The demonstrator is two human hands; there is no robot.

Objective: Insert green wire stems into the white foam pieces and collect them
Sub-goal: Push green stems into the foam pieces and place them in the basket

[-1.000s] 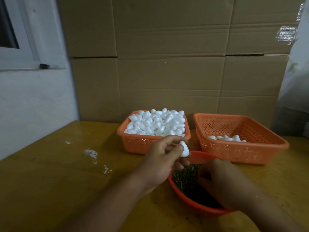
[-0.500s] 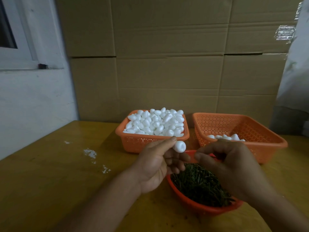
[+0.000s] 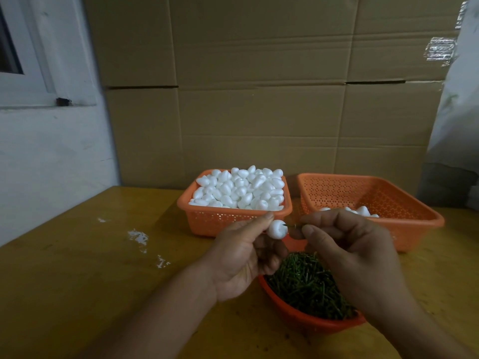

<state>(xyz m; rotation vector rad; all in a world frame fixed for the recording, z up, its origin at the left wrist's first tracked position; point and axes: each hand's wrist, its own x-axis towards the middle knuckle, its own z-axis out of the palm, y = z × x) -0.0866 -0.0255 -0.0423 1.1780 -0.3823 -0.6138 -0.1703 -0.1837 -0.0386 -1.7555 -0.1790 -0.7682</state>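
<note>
My left hand pinches a white foam piece between thumb and fingers, above the round orange bowl of green wire stems. My right hand pinches a green wire stem whose tip touches the foam piece's right side. Behind them an orange basket is heaped with loose foam pieces. A second orange basket to its right holds several foam pieces at its bottom.
The yellow wooden table has white paint flecks on the left. Stacked cardboard boxes stand right behind the baskets. A white wall with a window frame is on the left.
My right hand rose out of the stem bowl with a stem and brought it to the foam piece. My left hand turned the foam piece toward it.
</note>
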